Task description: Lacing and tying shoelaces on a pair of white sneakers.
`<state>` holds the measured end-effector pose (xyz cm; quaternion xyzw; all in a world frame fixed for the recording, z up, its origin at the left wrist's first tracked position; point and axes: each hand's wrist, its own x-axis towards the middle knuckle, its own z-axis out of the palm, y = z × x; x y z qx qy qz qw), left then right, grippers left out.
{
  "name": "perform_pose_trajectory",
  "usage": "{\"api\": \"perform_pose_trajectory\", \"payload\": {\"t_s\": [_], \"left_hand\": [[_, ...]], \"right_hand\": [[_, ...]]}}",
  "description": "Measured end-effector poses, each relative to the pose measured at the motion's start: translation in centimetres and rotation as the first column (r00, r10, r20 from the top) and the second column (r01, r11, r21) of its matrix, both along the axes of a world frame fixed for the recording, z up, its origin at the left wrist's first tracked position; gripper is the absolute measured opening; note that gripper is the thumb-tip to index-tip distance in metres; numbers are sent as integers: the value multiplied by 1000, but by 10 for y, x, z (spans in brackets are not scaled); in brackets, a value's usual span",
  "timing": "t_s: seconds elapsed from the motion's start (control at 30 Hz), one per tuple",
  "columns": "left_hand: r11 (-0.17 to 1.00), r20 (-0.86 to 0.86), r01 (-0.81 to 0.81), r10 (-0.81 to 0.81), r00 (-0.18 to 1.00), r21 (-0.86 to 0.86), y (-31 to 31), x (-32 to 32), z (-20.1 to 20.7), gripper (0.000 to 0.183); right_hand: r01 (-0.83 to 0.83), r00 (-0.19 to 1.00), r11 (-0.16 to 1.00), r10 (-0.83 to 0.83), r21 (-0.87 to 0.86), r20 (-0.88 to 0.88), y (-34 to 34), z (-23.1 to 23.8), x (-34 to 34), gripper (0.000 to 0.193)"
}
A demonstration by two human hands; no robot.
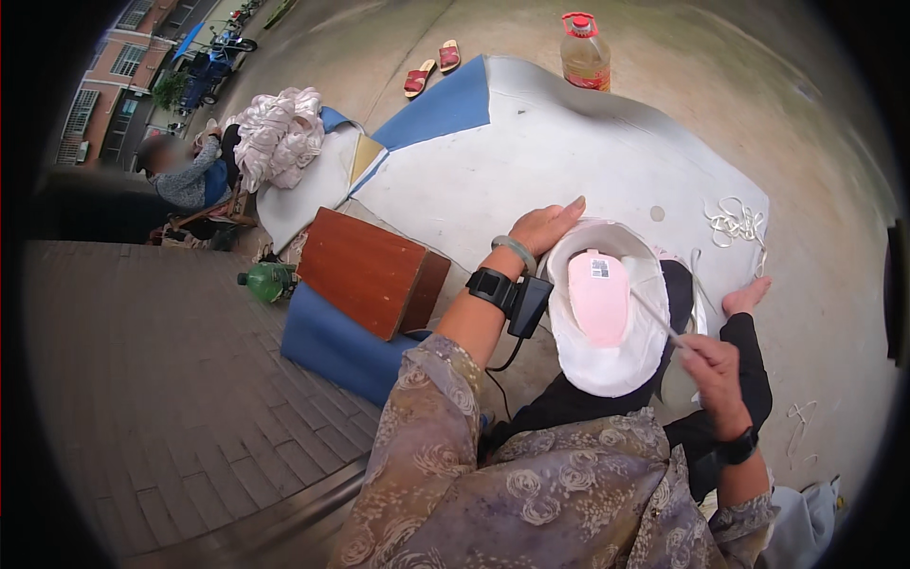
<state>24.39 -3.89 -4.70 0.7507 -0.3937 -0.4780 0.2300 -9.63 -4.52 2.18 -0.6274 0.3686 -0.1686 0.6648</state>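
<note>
On my lap lies a white shoe upper [604,372], its cupped inside turned up. A pink tongue [599,308] with a small printed label lies in its middle. My left hand [547,228] grips the upper's far left edge, most of its fingers hidden behind it. To the right, the fingers of my right hand [718,375] pinch a thin, pale, lace-like strand [654,312]. The strand runs taut to the right edge of the pink tongue; whether it is a lace or a slim tool is hard to make out.
A white sheet [578,152] with a blue part covers the ground ahead, with loose white laces [735,223] on it. At left stand a brown wooden box [355,270] and a green bottle [268,282]. An oil jug [585,57] stands beyond; another person [194,180] sits far left.
</note>
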Motion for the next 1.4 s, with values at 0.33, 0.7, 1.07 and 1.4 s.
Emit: {"api": "perform_pose_trajectory", "payload": {"t_s": [0.33, 0.7, 1.07, 1.4], "left_hand": [[934, 153, 312, -338, 928, 174, -71, -46, 38, 76], [572, 601, 451, 93, 794, -685, -13, -105, 64, 32], [534, 444, 682, -518, 731, -500, 32, -174, 44, 69], [466, 537, 766, -547, 643, -443, 35, -136, 11, 30]], "right_hand": [[82, 994, 992, -74, 99, -86, 37, -49, -74, 17], [-23, 999, 966, 10, -256, -49, 18, -61, -66, 15], [121, 969, 940, -182, 318, 169, 4, -34, -46, 14], [-36, 983, 968, -10, 249, 182, 23, -37, -49, 21]]}}
